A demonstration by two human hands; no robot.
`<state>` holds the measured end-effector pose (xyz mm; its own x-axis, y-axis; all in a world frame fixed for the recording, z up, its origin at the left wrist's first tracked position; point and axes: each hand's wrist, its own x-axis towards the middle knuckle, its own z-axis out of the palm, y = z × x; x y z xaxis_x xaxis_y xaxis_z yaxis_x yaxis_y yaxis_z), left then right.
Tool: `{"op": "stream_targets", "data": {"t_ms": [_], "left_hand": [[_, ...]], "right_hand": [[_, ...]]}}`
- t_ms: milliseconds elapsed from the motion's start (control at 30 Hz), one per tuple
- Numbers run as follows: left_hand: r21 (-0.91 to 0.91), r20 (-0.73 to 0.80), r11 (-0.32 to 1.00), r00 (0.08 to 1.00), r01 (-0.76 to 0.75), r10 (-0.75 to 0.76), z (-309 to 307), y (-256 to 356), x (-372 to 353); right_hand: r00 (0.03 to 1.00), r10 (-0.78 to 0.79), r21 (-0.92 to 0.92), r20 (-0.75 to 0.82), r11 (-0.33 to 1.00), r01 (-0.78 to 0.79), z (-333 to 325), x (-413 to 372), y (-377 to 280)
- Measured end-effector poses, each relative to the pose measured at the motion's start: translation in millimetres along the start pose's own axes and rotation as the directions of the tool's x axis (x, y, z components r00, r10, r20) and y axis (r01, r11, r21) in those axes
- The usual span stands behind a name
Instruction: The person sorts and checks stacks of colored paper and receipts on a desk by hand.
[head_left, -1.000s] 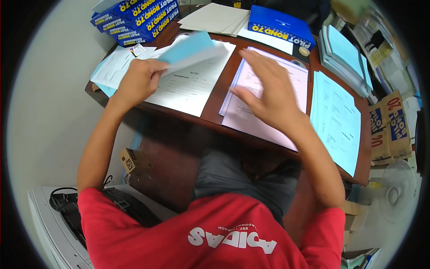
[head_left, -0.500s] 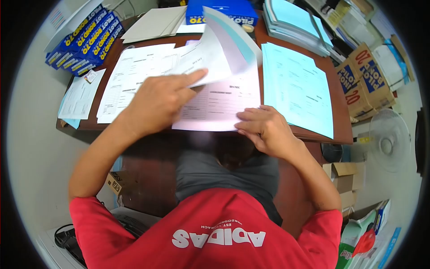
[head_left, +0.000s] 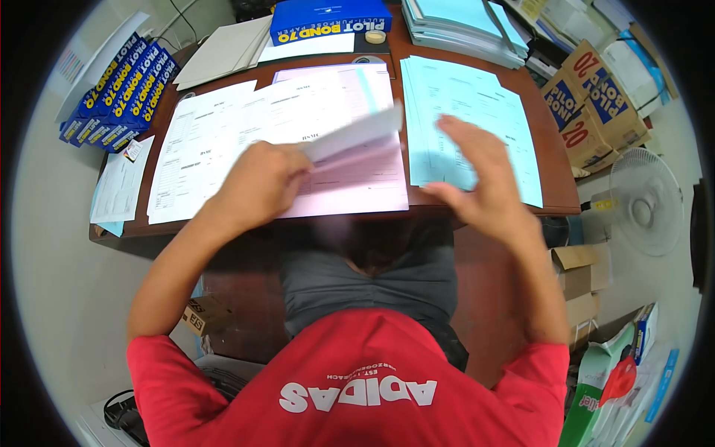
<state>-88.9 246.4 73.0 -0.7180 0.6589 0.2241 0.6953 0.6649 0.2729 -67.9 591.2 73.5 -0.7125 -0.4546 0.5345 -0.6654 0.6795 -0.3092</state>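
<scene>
My left hand (head_left: 262,185) is closed on the near end of some white printed forms (head_left: 357,135), whose right side lifts up and is blurred. Beneath them lies a pink printed form (head_left: 369,190) at the desk's front edge. My right hand (head_left: 484,175) hovers by the near side of the light-blue printed forms (head_left: 462,97), fingers and thumb spread, holding nothing. To the left of the lifted papers, more white printed forms (head_left: 197,141) lie overlapping on the desk.
Blue paper reams (head_left: 123,93) are stacked at the left, with another blue ream (head_left: 331,22) at the back. A tall blue-and-white paper stack (head_left: 465,33) stands at back right. Cardboard boxes (head_left: 596,104) and a fan (head_left: 642,208) are beyond the desk (head_left: 555,175).
My right hand has left the pink form's corner and moved right, opening. The papers in my left hand have swung down from standing high. The view has shifted slightly.
</scene>
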Motion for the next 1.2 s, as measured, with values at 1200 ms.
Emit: {"op": "stream_targets", "data": {"t_ms": [1200], "left_hand": [[0.006,-0.251,0.988,0.956,-0.154,0.150,-21,81,217]], "right_hand": [[0.931,-0.365,-0.491,0.001,0.811,0.318,-96,89,54]]}}
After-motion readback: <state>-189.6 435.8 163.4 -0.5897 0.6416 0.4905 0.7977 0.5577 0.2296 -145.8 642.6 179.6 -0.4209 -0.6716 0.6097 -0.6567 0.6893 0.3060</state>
